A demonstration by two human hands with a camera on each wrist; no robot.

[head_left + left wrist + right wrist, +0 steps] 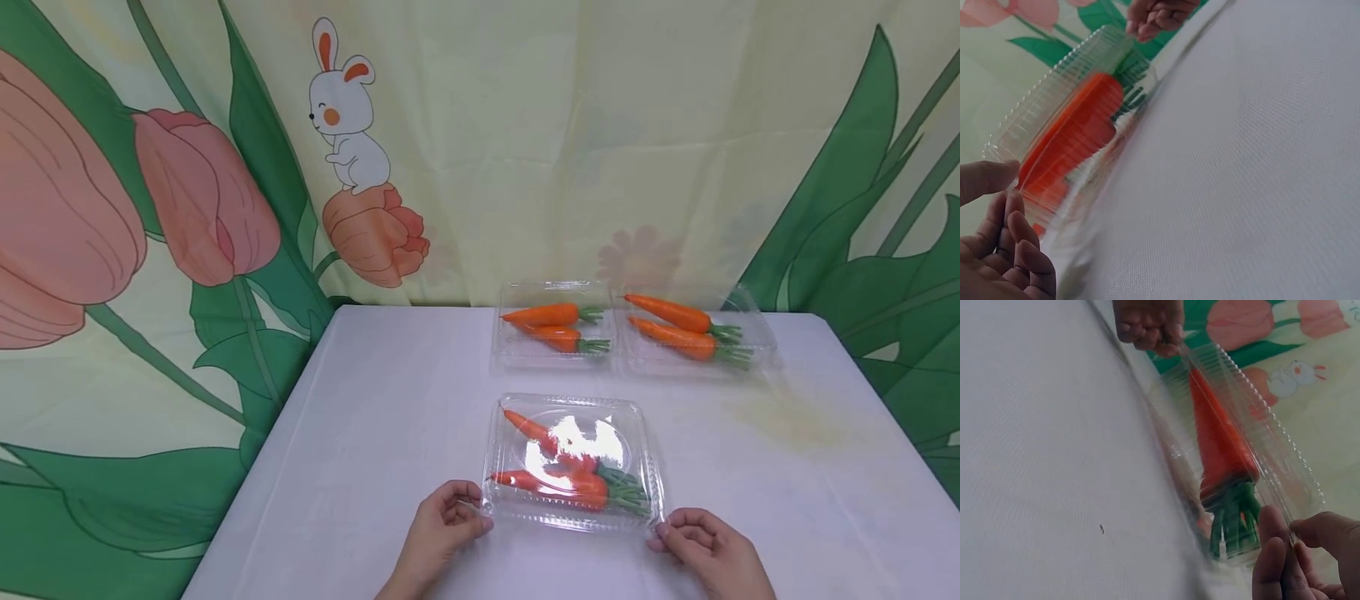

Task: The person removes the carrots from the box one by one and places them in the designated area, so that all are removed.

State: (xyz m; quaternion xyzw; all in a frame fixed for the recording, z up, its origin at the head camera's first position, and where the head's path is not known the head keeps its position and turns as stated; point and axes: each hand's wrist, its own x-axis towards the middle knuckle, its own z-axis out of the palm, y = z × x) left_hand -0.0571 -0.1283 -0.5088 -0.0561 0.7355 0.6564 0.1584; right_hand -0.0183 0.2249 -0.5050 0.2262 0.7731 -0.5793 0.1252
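A clear plastic clamshell box (566,520) with its lid down stands near the front of the table. Two orange carrots (555,483) with green tops lie inside it; glare on the lid hides part of them. My left hand (447,525) pinches the box's front left corner between thumb and fingers, as the left wrist view shows up close. At the front right corner, my right hand (708,550) pinches the rim, its thumb (1325,530) against the edge in the right wrist view.
Two more clear boxes stand side by side at the table's far edge, the left box (551,360) and the right box (652,367), each with two carrots. A white cloth (360,433) covers the table. Behind hangs a curtain (510,125) printed with tulips and a rabbit.
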